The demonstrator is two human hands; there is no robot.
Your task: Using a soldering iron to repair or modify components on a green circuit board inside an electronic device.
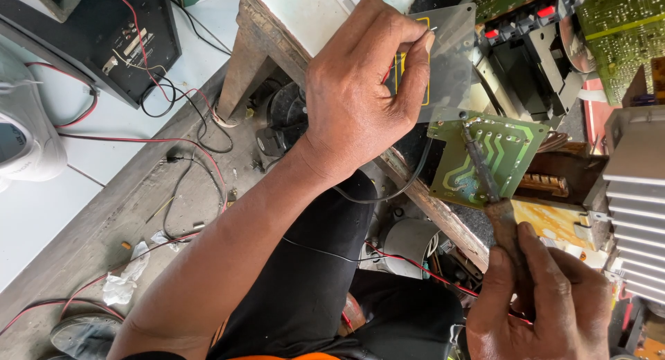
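Head view: green circuit board [488, 159] is propped on edge at the wooden bench [422, 194], solder side up. Right hand [540, 301] is clenched on soldering iron [502, 218], tip touching the board. Left hand [364, 90] is pinching a thin wire [431, 29]. Board is judged light, stiff, fragile; edges are the safest grip. Its component side is hidden, and the wire end is hard to make out.

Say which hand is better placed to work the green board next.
Right, likely: right hand grips the iron, tip already on the board; left hand pinches a wire, off the board.
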